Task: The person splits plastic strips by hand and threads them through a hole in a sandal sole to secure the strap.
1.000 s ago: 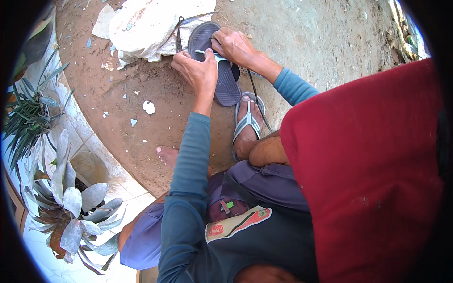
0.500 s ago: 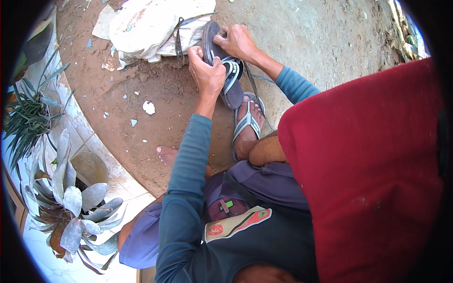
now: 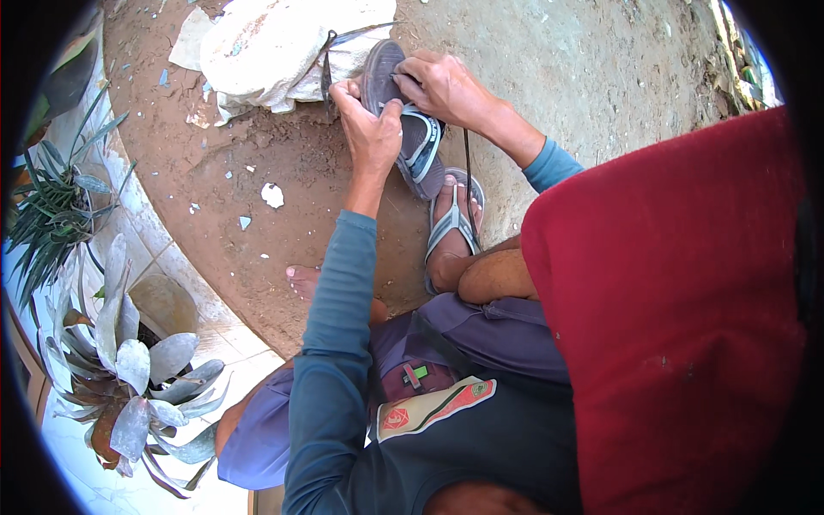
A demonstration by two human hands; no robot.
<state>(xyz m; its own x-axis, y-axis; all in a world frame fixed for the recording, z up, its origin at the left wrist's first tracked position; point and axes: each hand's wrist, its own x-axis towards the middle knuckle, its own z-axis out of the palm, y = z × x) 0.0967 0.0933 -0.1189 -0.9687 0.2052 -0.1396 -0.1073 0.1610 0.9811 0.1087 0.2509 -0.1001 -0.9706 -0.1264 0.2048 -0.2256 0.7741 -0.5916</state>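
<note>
A grey-soled flip-flop (image 3: 423, 176) with a white-and-black strap is held up in front of a white sack. My left hand (image 3: 371, 133) is closed around its left edge, the thumb on the footbed below the toe end. My right hand (image 3: 446, 90) is closed in a pinch at the sole's right side, by the upper strap. Whatever its fingertips grip is too small to make out. A thin dark cord (image 3: 469, 172) runs down from below my right hand, past my foot. A matching flip-flop (image 3: 450, 225) is on that foot; my other foot (image 3: 302, 281) is bare.
The white sack (image 3: 292, 60) lies on the dirt beyond my hands, with a dark strip (image 3: 326, 73) across it. Potted plants (image 3: 137, 378) stand on the tiled edge (image 3: 163, 249) at left. Red cloth (image 3: 669, 309) covers the right side. Pale chips (image 3: 272, 196) dot the ground.
My right hand has moved slightly right and down, its fingers now bent closer over the sole. The flip-flop has shifted a little left, and the cord hangs straighter.
</note>
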